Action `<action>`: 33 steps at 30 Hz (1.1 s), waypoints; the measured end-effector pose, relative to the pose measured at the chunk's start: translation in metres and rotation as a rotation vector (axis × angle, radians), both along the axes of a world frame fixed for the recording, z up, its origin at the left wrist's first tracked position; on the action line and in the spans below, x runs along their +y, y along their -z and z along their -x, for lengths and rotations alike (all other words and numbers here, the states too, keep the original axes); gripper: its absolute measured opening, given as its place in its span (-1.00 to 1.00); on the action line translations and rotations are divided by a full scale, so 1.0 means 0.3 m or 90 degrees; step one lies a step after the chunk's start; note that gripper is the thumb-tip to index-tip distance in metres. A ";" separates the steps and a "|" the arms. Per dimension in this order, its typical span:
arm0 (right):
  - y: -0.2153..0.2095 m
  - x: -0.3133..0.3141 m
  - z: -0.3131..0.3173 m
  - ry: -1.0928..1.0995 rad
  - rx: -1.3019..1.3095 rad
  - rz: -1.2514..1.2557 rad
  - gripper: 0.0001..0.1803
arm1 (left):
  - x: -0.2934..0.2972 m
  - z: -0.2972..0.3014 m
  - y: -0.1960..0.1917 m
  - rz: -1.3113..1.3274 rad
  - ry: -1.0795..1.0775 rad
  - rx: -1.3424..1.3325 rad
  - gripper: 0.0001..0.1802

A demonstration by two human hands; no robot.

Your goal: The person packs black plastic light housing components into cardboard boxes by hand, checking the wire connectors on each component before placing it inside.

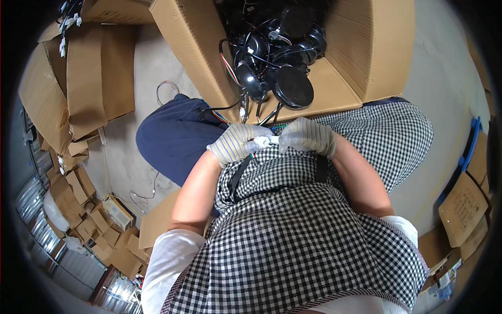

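Observation:
Both hands, in striped work gloves, meet above my lap at the near edge of an open cardboard box (340,83). A small white plug connector (263,141) sits between them. My left hand (235,144) is closed on its left end, with thin coloured wires showing just below the fingers. From the other side my right hand (306,137) pinches the connector's right end. Dark cables run from the hands up to round black, glossy parts (294,87) piled in the box. Which part the connector belongs to cannot be made out.
Open cardboard boxes (99,78) stand at the left, with flattened cardboard (104,230) heaped below them. Loose wire (167,91) lies on the grey floor. More cardboard (463,209) and a blue bar (469,144) are at the far right.

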State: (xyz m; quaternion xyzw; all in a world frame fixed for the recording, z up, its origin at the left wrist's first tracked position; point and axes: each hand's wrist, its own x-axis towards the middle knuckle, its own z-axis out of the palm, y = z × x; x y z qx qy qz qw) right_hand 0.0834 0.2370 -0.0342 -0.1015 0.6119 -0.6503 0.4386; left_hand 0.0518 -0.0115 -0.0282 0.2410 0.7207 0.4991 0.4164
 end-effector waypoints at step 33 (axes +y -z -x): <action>0.034 -0.004 0.040 -0.076 0.441 -0.038 -0.82 | 0.049 0.031 -0.074 0.068 -0.103 -0.247 -0.64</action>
